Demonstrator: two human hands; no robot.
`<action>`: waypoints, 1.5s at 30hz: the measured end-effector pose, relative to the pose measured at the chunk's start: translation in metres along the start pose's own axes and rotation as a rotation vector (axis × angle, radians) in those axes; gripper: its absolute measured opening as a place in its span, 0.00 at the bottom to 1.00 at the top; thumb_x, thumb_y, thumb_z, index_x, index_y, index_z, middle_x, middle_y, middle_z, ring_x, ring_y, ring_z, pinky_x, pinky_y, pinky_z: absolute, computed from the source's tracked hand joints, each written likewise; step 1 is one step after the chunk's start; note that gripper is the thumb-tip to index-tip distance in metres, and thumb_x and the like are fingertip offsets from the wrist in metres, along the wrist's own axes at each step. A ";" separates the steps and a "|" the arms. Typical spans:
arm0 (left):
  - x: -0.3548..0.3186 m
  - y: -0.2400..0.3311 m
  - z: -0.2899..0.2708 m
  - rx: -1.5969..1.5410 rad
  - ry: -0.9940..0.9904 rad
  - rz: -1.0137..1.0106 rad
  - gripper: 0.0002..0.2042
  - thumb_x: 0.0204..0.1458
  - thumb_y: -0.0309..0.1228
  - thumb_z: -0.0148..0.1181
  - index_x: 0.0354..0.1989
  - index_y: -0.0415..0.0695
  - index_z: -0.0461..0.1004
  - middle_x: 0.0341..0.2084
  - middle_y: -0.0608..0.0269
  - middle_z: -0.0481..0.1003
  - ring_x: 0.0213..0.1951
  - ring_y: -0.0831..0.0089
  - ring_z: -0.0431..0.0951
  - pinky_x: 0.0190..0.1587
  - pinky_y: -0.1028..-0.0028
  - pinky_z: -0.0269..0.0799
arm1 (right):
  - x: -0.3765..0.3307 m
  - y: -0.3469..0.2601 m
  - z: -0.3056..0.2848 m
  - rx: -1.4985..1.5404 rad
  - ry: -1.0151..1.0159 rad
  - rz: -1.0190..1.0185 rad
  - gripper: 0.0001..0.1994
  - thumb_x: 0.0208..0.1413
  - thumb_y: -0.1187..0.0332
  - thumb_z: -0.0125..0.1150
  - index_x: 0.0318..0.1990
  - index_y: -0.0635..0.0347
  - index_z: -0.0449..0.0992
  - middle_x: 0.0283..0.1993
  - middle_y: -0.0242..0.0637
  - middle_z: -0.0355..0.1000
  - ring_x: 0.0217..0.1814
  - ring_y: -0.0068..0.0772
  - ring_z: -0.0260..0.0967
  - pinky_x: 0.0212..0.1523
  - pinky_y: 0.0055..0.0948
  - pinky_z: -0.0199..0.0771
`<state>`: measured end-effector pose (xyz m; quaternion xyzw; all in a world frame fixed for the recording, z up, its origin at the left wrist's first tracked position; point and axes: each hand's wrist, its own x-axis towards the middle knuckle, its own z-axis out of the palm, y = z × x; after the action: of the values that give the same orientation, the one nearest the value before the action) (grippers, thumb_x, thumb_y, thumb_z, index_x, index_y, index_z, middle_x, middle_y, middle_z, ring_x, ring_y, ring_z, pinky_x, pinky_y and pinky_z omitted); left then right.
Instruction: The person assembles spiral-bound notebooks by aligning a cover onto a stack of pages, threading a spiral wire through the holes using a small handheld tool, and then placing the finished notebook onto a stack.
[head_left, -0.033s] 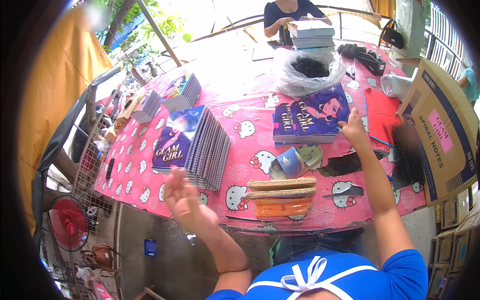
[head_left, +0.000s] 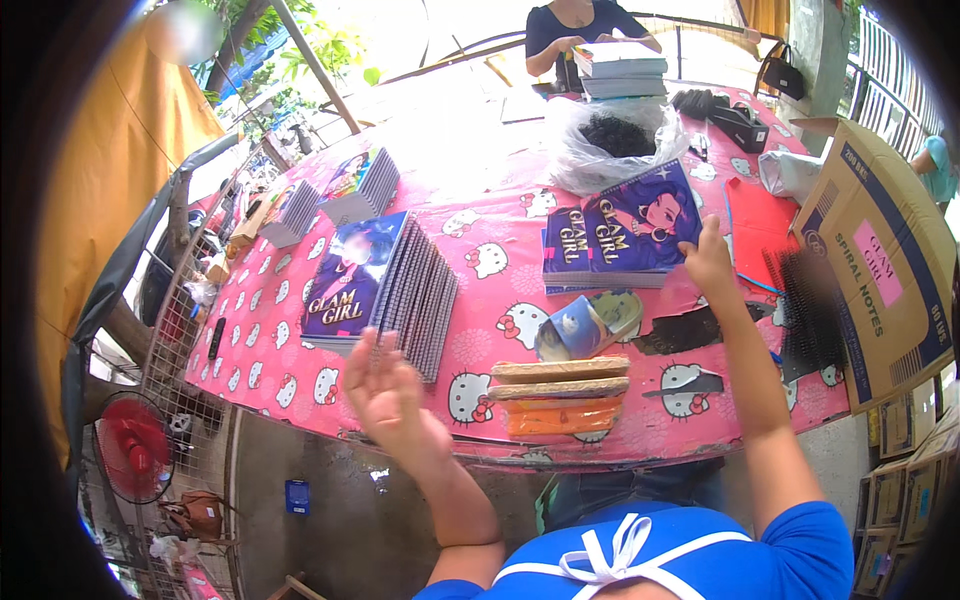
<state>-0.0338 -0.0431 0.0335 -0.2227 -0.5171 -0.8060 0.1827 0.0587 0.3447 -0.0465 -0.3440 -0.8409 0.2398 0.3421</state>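
Note:
My right hand (head_left: 708,262) grips the right edge of a purple notebook (head_left: 640,218) with a printed figure on its cover. That notebook lies slanted over a low stack of like-covered notebooks (head_left: 562,262), right of the table's middle. At the front left stands a tall stack of purple spiral notebooks (head_left: 350,275), the coils showing along its right side. My left hand (head_left: 395,405) is raised at the near side of this stack, palm up, fingers loosely apart and holding nothing. Whether its fingertips touch the stack I cannot tell.
Two smaller notebook stacks (head_left: 362,182) sit farther left. A plastic bag (head_left: 570,165) of black coils, a blue slipper (head_left: 575,328), orange packs (head_left: 560,415), loose black coils (head_left: 805,310) and a large carton (head_left: 880,270) crowd the pink table. Across it, a person handles a paper pile (head_left: 622,75).
My left hand has shifted a little to the right along the near side of the tall stack. My right hand keeps its hold on the purple notebook with almost no movement.

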 end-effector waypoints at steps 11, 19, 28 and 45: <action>-0.021 0.003 0.033 0.124 -0.498 -0.247 0.11 0.50 0.18 0.61 0.42 0.33 0.73 0.33 0.61 0.78 0.34 0.77 0.76 0.40 0.78 0.71 | -0.137 -0.078 -0.063 0.646 -0.371 -0.412 0.15 0.50 0.86 0.55 0.44 0.61 0.65 0.39 0.38 0.64 0.43 0.35 0.65 0.42 0.30 0.69; -0.041 -0.030 0.013 0.094 -0.345 -0.314 0.40 0.38 0.18 0.68 0.63 0.38 0.55 0.61 0.55 0.58 0.63 0.66 0.57 0.64 0.68 0.52 | -0.184 -0.031 -0.008 0.269 -0.535 -0.339 0.23 0.47 0.75 0.65 0.52 0.64 0.65 0.48 0.50 0.68 0.52 0.50 0.66 0.53 0.39 0.66; -0.063 -0.055 0.006 0.093 -0.243 -0.456 0.48 0.35 0.16 0.69 0.67 0.41 0.47 0.64 0.54 0.54 0.65 0.62 0.55 0.65 0.65 0.51 | -0.153 -0.015 -0.049 0.387 -0.343 -0.446 0.29 0.42 0.71 0.71 0.55 0.60 0.71 0.53 0.45 0.71 0.58 0.41 0.69 0.53 0.33 0.71; -0.080 0.007 0.081 1.062 -0.628 0.563 0.31 0.52 0.43 0.59 0.63 0.43 0.59 0.65 0.48 0.51 0.67 0.56 0.48 0.66 0.48 0.32 | 0.020 0.169 -0.141 -0.626 0.125 -0.009 0.06 0.52 0.69 0.58 0.34 0.59 0.78 0.37 0.49 0.72 0.42 0.50 0.72 0.37 0.46 0.72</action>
<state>0.0507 0.0339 0.0243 -0.4523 -0.7938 -0.2615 0.3113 0.2219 0.4928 -0.0542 -0.4428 -0.8528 -0.0536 0.2716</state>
